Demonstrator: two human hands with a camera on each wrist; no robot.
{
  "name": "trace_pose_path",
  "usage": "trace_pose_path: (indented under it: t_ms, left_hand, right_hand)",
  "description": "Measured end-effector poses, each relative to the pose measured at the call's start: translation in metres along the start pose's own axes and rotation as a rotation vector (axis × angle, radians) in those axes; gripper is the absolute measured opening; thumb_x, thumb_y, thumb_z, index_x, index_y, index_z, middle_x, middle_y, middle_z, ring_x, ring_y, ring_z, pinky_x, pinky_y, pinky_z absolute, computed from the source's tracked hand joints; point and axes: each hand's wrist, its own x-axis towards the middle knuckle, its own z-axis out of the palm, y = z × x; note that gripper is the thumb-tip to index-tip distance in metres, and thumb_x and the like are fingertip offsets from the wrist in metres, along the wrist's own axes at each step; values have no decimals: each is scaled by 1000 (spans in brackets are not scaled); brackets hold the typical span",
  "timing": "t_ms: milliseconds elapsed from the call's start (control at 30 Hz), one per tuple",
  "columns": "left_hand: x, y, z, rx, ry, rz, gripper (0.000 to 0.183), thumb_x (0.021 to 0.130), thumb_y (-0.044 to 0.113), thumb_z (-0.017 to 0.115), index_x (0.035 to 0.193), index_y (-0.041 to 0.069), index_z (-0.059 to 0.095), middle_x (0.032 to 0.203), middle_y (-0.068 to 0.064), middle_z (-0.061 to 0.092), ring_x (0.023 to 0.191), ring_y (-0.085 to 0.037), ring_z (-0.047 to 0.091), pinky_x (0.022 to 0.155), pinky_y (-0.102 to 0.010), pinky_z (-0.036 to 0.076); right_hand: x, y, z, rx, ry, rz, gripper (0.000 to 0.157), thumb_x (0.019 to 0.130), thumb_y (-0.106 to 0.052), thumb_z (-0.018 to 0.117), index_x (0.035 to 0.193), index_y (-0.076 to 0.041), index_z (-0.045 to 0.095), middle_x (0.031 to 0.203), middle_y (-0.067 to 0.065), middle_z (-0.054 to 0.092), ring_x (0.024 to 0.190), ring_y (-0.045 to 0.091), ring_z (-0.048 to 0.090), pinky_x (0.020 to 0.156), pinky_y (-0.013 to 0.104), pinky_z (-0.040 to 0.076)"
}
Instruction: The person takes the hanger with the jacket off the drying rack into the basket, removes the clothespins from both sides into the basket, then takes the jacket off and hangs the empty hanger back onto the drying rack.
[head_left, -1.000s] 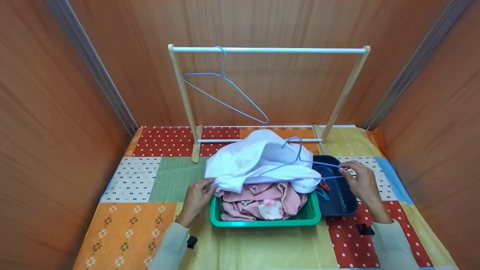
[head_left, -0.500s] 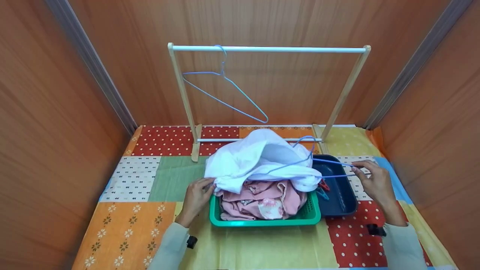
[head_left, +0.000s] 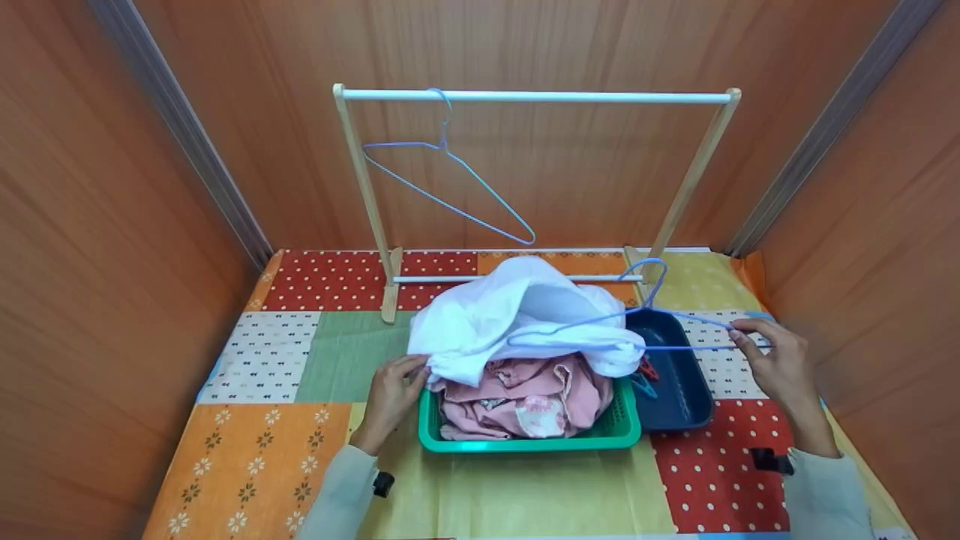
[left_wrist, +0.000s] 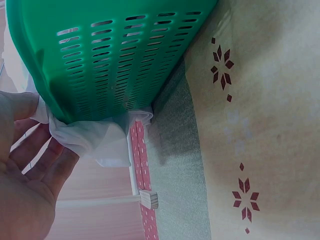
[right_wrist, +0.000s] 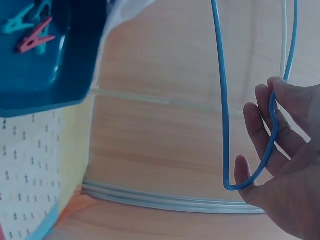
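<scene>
My left hand pinches the near left edge of a white garment, piled over the back of a green basket. In the left wrist view the white fabric drapes over the basket's rim beside my fingers. Off to the right, my right hand holds one end of a blue wire hanger between thumb and fingers. The hanger's hook stands upright and its other end overlaps the white garment. Pink clothes fill the front of the basket.
A rack stands behind, with a second blue hanger on its rail. Right of the basket sits a dark blue tub with red and blue clothespins. Wooden panels enclose the patchwork cloth.
My right hand has moved rightward, drawing the hanger along. The hanger's hook has shifted right, over the tub, and its left corner now shows against the garment. My left hand stays in place.
</scene>
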Motion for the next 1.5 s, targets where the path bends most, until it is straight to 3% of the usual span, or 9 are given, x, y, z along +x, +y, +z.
trace_pose_path:
  t_ms: [233,367,467,533,667,833,1067,1267,1500]
  left_hand:
    - [0,0,1,-2,5,-12,23,86,20,66,108,16,71,107,-1,71,98,-19,65,85,-38,54]
    - [0,1,1,-7,4,-8,23,86,19,66,108,15,71,107,-2,71,97,-19,66,84,-38,54]
    - [0,2,0,-7,4,-11,23,86,19,66,108,15,71,107,-2,71,97,-19,66,83,-37,55]
    - [0,2,0,-8,7,-14,22,86,18,66,108,15,71,107,-3,71,97,-19,66,83,-37,55]
    - [1,4,-2,-11,9,-21,22,87,17,66,108,14,71,107,-3,71,98,-20,65,84,-38,54]
    - [0,3,-1,-1,7,-26,23,87,18,66,108,15,71,108,-3,70,100,-21,65,85,-39,54]
    - [0,1,1,4,15,-6,22,86,18,67,107,15,72,106,-3,71,98,-21,65,86,-39,53]
    - [0,2,0,-6,-3,-23,22,87,18,66,108,14,71,106,-2,71,98,-20,65,86,-38,54]
    - [0,3,0,-13,-7,-26,22,87,18,65,108,14,71,107,-2,71,100,-20,65,87,-40,53]
  right_hand:
    - [-1,2,-8,17,7,59,24,89,-20,61,105,-4,69,104,16,64,87,-12,44,68,1,38]
    - [0,2,-13,63,40,108,24,89,-17,62,107,-2,68,98,-5,65,84,-9,48,63,2,41]
    - [1,2,-18,137,106,194,24,88,-16,63,107,-2,67,91,-22,60,80,-6,52,65,3,41]
    - [3,2,-23,175,148,251,26,88,-17,63,108,-2,66,89,-27,58,80,-6,54,69,3,41]
    - [6,3,-33,166,181,372,30,89,-25,61,113,-7,65,91,-25,59,83,-7,55,73,1,40]
    - [9,5,-39,95,191,448,33,89,-32,60,115,-12,65,96,-17,61,85,-9,54,76,2,40]
    - [23,7,-35,26,211,454,37,89,-37,58,116,-13,65,101,-8,63,84,-6,49,76,7,39]
    - [42,-2,-31,35,202,475,39,89,-39,57,118,-14,65,99,-10,60,84,-3,48,74,10,39]
    - [66,-12,-23,22,199,401,38,90,-39,56,115,-12,66,97,-5,61,80,-2,46,75,16,36]
